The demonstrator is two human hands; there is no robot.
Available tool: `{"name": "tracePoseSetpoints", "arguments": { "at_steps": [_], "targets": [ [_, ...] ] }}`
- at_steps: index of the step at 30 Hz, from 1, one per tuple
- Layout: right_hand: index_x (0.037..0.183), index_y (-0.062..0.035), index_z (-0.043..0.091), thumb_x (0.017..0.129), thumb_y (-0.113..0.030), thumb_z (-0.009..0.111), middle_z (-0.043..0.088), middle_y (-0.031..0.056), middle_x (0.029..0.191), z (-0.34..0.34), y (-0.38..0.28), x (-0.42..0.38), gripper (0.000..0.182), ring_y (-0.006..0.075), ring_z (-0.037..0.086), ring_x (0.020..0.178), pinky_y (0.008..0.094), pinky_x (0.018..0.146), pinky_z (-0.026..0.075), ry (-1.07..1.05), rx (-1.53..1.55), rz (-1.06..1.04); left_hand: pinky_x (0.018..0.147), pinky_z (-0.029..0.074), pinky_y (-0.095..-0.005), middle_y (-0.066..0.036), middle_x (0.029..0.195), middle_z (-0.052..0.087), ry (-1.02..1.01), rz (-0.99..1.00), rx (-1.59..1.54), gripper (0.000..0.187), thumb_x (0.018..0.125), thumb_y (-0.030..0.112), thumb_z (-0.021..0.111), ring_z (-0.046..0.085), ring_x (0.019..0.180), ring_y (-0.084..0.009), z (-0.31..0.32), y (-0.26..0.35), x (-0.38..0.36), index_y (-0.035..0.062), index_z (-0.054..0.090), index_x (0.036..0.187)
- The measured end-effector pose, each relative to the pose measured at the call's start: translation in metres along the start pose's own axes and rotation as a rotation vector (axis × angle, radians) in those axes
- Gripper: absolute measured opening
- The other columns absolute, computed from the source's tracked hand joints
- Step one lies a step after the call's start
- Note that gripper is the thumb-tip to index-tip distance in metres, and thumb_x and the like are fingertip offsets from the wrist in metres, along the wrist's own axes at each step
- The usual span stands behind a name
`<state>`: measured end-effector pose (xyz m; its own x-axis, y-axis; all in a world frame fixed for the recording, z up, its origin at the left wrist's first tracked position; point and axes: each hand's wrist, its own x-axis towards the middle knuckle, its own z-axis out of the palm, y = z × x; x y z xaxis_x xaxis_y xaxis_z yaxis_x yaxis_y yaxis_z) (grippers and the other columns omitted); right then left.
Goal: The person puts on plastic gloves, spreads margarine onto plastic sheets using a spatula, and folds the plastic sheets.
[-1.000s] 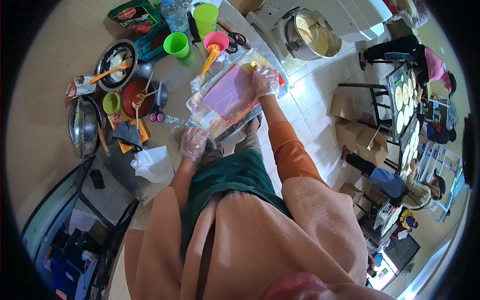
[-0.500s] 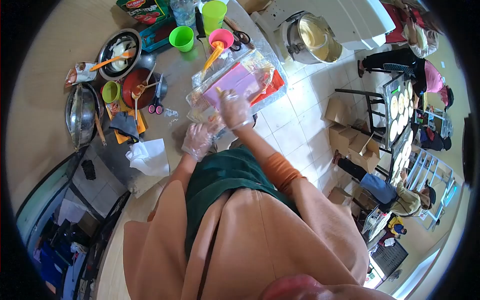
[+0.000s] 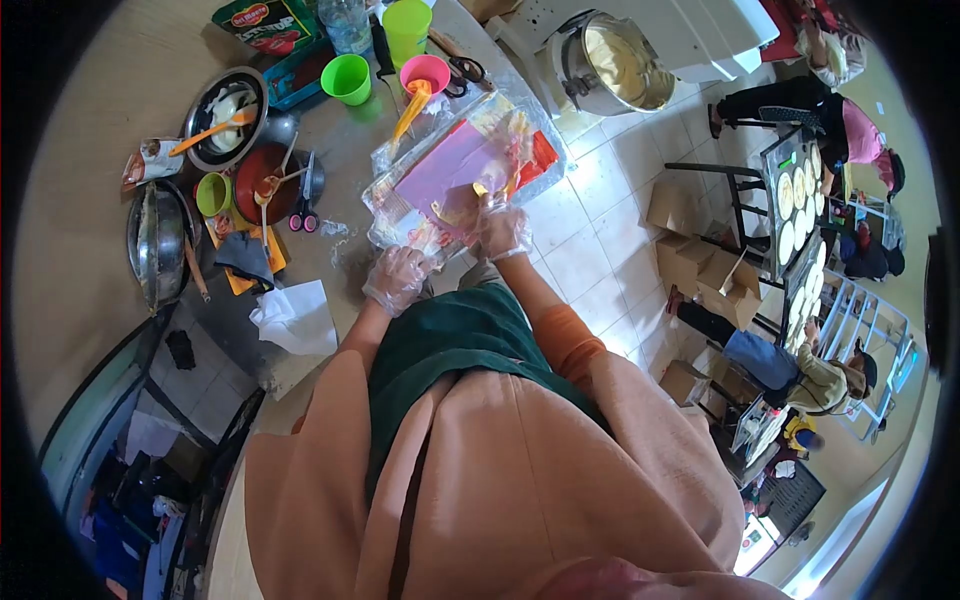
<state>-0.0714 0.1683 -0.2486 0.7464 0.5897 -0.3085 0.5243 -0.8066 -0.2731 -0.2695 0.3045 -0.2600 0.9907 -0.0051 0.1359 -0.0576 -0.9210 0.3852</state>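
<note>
My right hand (image 3: pixel 503 228), in a clear plastic glove, is closed around a small yellow tool (image 3: pixel 480 189), mostly hidden by the fingers. It is at the near right part of a pink-purple sheet (image 3: pixel 450 172) smeared with pale yellow paste. That sheet lies on a plastic-covered board (image 3: pixel 385 205), with a red patch (image 3: pixel 540 152) at its right end. My left hand (image 3: pixel 398 278), gloved too, has its fingers curled at the board's near left edge, by red and yellow smears. Whether those fingers hold anything is hidden.
Left of the board lie scissors (image 3: pixel 305 210), a pan of red sauce (image 3: pixel 262 185), a bowl of white cream (image 3: pixel 205 140) and white paper (image 3: pixel 295 318). Cups (image 3: pixel 346 80) stand behind. A pot of pale batter (image 3: pixel 620 65) is beyond the table's right edge. People work at trays (image 3: pixel 785 205) farther right.
My right hand has moved right and nearer to me with the yellow tool, uncovering more of the pink-purple sheet. My left hand stays near the board's near left edge.
</note>
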Motion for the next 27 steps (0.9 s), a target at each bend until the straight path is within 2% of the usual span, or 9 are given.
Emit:
{"name": "tracePoseSetpoints", "arguments": {
  "at_steps": [3, 4, 6, 9, 13, 20, 23, 26, 27],
  "targets": [
    [0.095, -0.004, 0.055, 0.084, -0.018, 0.051, 0.058, 0.0186, 0.088, 0.021, -0.012, -0.021, 0.019, 0.0351, 0.062, 0.071, 0.0477, 0.058, 0.05, 0.229, 0.001, -0.395, 0.078, 0.044, -0.0378, -0.002, 0.084, 0.06, 0.055, -0.006, 0.041, 0.013, 0.079, 0.017, 0.056, 0.059, 0.087, -0.0204, 0.01, 0.001, 0.001, 0.0165, 0.066, 0.086],
    [0.096, -0.0036, 0.056, 0.083, -0.018, 0.052, 0.057, 0.018, 0.088, 0.0, -0.042, -0.028, 0.02, 0.0358, 0.061, 0.072, 0.0486, 0.062, 0.049, 0.015, -0.004, -0.313, 0.078, 0.044, -0.0378, -0.002, 0.083, 0.06, 0.048, -0.006, 0.034, 0.012, 0.078, 0.017, 0.056, 0.059, 0.087, -0.0204, 0.011, 0.001, 0.0, 0.0163, 0.066, 0.085],
    [0.097, -0.0036, 0.055, 0.082, -0.018, 0.052, 0.058, 0.0182, 0.089, 0.021, -0.046, -0.031, 0.021, 0.0361, 0.061, 0.075, 0.0485, 0.066, 0.049, 0.142, 0.033, -0.449, 0.078, 0.045, -0.0378, -0.002, 0.081, 0.06, 0.035, -0.006, 0.02, 0.01, 0.077, 0.018, 0.057, 0.059, 0.087, -0.0204, 0.013, 0.0, 0.001, 0.0159, 0.065, 0.082],
    [0.095, -0.0065, 0.054, 0.09, -0.023, 0.046, 0.058, 0.0169, 0.09, 0.028, -0.029, -0.019, 0.019, 0.0368, 0.06, 0.077, 0.051, 0.065, 0.047, 0.195, -0.085, -0.359, 0.079, 0.045, -0.0374, -0.003, 0.08, 0.059, -0.012, -0.054, -0.01, 0.008, 0.076, 0.018, 0.058, 0.059, 0.086, -0.0203, 0.012, 0.0, 0.002, 0.0153, 0.065, 0.078],
    [0.105, -0.0085, 0.053, 0.09, -0.021, 0.045, 0.059, 0.0186, 0.09, 0.021, 0.005, 0.002, 0.021, 0.0375, 0.061, 0.077, 0.0514, 0.064, 0.047, 0.089, -0.212, -0.112, 0.079, 0.046, -0.0376, -0.004, 0.079, 0.059, 0.05, -0.034, -0.027, 0.008, 0.075, 0.017, 0.057, 0.06, 0.085, -0.0212, 0.014, -0.002, 0.0, 0.0144, 0.064, 0.077],
    [0.112, -0.0116, 0.055, 0.092, -0.024, 0.041, 0.065, 0.0201, 0.092, 0.017, 0.047, 0.048, 0.028, 0.0388, 0.063, 0.075, 0.0515, 0.068, 0.049, 0.163, -0.191, 0.138, 0.08, 0.047, -0.0377, -0.004, 0.079, 0.06, 0.055, -0.075, -0.005, 0.008, 0.076, 0.017, 0.057, 0.06, 0.084, -0.022, 0.015, 0.001, -0.003, 0.0142, 0.064, 0.079],
    [0.103, -0.0091, 0.06, 0.093, -0.027, 0.04, 0.065, 0.0211, 0.094, -0.057, 0.026, 0.051, 0.029, 0.0371, 0.065, 0.078, 0.049, 0.069, 0.05, 0.182, 0.001, 0.255, 0.081, 0.046, -0.0379, -0.004, 0.08, 0.06, 0.083, -0.082, -0.032, 0.008, 0.076, 0.017, 0.058, 0.06, 0.084, -0.0222, 0.016, -0.002, -0.004, 0.0139, 0.064, 0.08],
    [0.102, -0.0073, 0.061, 0.091, -0.024, 0.044, 0.065, 0.0205, 0.091, -0.042, 0.056, 0.071, 0.026, 0.0367, 0.065, 0.073, 0.0483, 0.067, 0.051, 0.248, -0.154, 0.055, 0.08, 0.046, -0.0384, -0.004, 0.08, 0.06, 0.088, -0.089, -0.025, 0.007, 0.076, 0.017, 0.058, 0.06, 0.084, -0.0225, 0.012, 0.003, -0.005, 0.0138, 0.064, 0.08],
    [0.111, -0.0048, 0.056, 0.093, -0.029, 0.041, 0.063, 0.0189, 0.096, -0.036, 0.06, 0.063, 0.033, 0.0381, 0.061, 0.082, 0.0495, 0.07, 0.048, 0.239, -0.252, -0.07, 0.08, 0.046, -0.0386, -0.004, 0.081, 0.06, 0.084, -0.09, -0.013, 0.007, 0.076, 0.016, 0.058, 0.06, 0.084, -0.0227, 0.01, 0.004, -0.005, 0.0137, 0.064, 0.08]
  ]
}}
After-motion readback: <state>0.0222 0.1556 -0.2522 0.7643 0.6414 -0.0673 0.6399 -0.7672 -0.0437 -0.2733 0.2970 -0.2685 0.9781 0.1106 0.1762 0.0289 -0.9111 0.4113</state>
